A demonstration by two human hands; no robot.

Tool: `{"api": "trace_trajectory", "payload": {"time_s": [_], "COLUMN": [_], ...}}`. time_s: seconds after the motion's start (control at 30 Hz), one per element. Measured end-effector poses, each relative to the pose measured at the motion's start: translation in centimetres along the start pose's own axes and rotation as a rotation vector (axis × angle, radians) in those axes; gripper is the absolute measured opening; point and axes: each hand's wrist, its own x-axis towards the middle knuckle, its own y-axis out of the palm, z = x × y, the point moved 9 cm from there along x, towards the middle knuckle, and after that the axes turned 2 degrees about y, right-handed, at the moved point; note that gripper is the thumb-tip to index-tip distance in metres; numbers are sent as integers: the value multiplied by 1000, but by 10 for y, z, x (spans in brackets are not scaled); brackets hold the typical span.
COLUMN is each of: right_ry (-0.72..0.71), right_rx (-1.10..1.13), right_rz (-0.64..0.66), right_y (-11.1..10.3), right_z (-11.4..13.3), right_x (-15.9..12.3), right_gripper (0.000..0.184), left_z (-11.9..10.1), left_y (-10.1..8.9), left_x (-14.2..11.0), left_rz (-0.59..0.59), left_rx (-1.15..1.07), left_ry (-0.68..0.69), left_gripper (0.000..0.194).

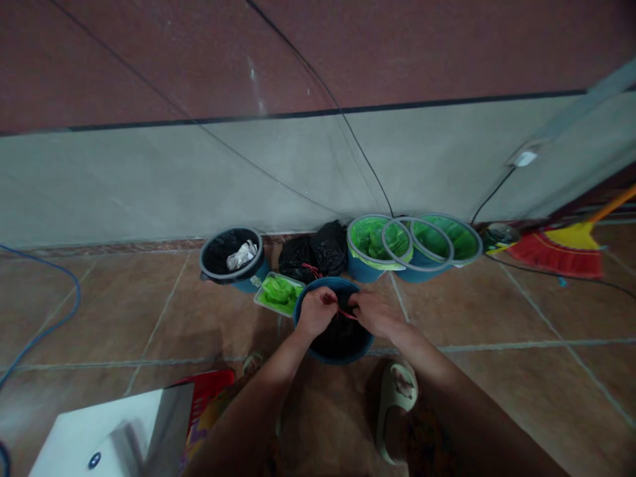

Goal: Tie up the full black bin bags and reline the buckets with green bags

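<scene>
A blue bin (336,358) with a black bag (338,338) inside stands on the floor in front of me. Over its mouth, my left hand (318,313) and my right hand (372,313) are close together with fingers bent. A thin red drawstring (348,315) stretches between them, and both hands pinch it. Fine detail at the fingertips is too small to make out. Just behind the bin lie two full black bags (328,248), with red string showing at the front.
To the left are a bin lined in black (211,255) and a small tray with green plastic (279,293). Green-lined bins (370,265) and loose grey rings (430,268) are at right, near a red broom (556,255). A white box (89,430) sits at lower left.
</scene>
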Motion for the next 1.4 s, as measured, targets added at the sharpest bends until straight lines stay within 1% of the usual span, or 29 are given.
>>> {"api": "trace_trajectory", "payload": {"time_s": [0.07,0.2,0.33,0.47,0.6,0.73,0.8,0.87,1.0,1.07,1.17,1.23,1.33,1.4], "right_ry": [-21,-52,-51,-64,-36,12,45,38,-4,-6,3,30,68,55], "right_rx": [17,67,158,328,440,634,681,603,221,104,15,-25,-65,-94], "right_rz": [-33,-37,-56,-17,11,67,82,57,-42,-37,-3,9,44,46], "right_y": [-4,-7,-12,-11,-3,8,10,6,-6,-6,-4,-3,1,5], "right_z": [5,17,23,21,12,5,3,4,15,20,24,21,15,14], "right_x": [1,3,4,6,11,15,15,13,9,7,5,6,5,4], "right_gripper": [32,32,31,32,26,25,24,24,27,28,28,29,31,32], "left_z": [-4,-11,-14,-15,-14,-12,-10,-7,-6,-7,-12,-14,-13,-10], "left_y": [-1,-1,-1,-4,-2,1,1,1,4,5,1,-2,-6,-7], "left_x": [-1,-4,-6,-9,-10,-9,-8,-8,-7,-7,-6,-6,-8,-10], "left_rz": [-12,-44,-80,-120,-82,-13,2,9,58,84,96,95,101,113], "left_rx": [42,54,27,122,166,79,42,38,124,200,333,428,565,660], "left_ry": [33,73,91,93,52,19,6,-3,9,26,61,82,88,82], "left_gripper": [16,18,11,2,4,6,5,4,5,9,16,18,21,23]}}
